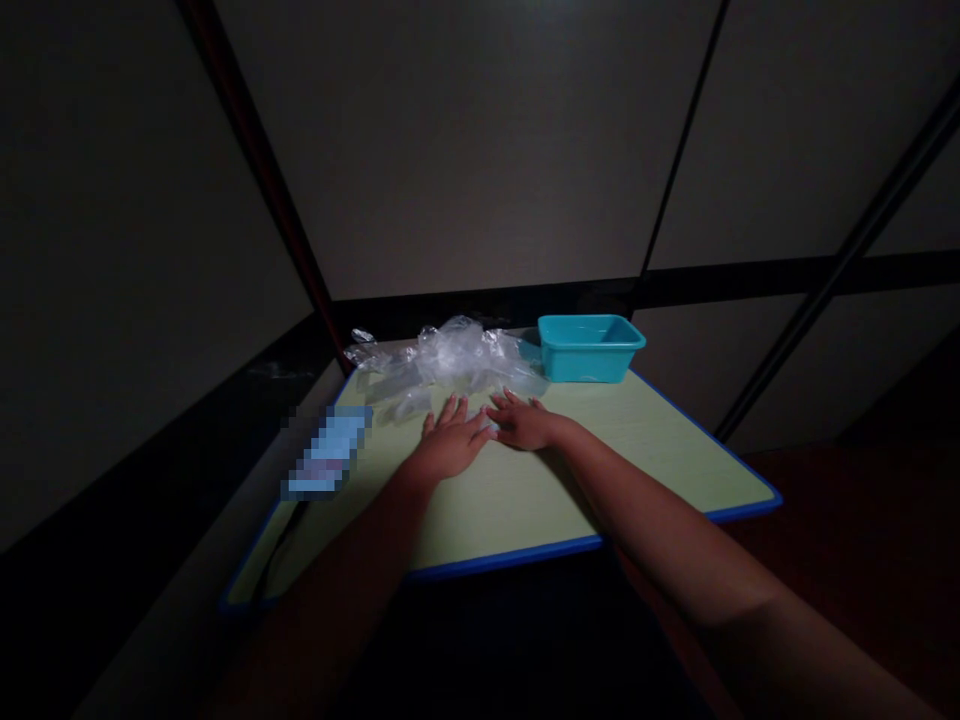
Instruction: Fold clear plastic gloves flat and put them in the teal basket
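Observation:
My left hand lies palm down on the table with its fingers spread and its thumb pointing toward the other hand. Beside it, my right hand is also palm down, fingers stretched out and apart. A small piece of clear, pale plastic shows between the two hands, partly covered by their fingertips. What lies under the palms is hidden. Just beyond the fingers spreads a loose heap of crumpled clear plastic bags.
A turquoise plastic basin stands at the table's back right. At the left edge is a light-blue pixelated rectangle. The pale yellow tabletop has a blue rim. Dark wall panels rise close behind it.

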`<state>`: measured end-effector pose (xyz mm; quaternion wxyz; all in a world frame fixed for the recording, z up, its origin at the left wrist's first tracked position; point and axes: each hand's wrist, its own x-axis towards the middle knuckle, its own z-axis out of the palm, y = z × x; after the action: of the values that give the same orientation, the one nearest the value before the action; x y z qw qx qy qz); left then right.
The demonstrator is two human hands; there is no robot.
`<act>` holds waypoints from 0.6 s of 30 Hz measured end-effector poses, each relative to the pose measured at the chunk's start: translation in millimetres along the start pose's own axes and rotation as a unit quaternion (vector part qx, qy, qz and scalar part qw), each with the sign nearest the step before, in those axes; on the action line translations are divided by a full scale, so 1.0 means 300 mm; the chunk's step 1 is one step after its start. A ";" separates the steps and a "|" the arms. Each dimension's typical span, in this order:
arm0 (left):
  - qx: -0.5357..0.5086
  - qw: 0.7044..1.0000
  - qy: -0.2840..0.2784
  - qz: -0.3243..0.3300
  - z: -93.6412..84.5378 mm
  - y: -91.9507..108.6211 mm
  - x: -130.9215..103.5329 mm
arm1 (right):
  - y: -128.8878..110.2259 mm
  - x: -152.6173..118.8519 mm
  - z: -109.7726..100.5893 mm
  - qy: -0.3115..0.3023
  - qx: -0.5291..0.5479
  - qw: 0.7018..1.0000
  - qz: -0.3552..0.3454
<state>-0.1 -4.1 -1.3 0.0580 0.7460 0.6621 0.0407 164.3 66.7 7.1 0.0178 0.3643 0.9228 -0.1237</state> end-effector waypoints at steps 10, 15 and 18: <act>-0.002 0.998 0.005 -0.069 0.014 -0.036 0.021 | -0.006 -0.004 -0.011 -0.020 0.000 1.000 0.009; 0.006 0.991 -0.029 -0.133 -0.002 -0.060 0.014 | -0.008 -0.004 -0.013 -0.023 -0.003 1.000 0.010; 0.011 0.985 -0.041 -0.167 -0.009 -0.069 0.013 | -0.008 -0.003 -0.012 -0.025 -0.002 1.000 0.011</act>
<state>-20.5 2.4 -1.5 0.0825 0.6263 0.7751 -0.0077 163.5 65.3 11.2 0.0428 0.3711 0.9183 -0.1308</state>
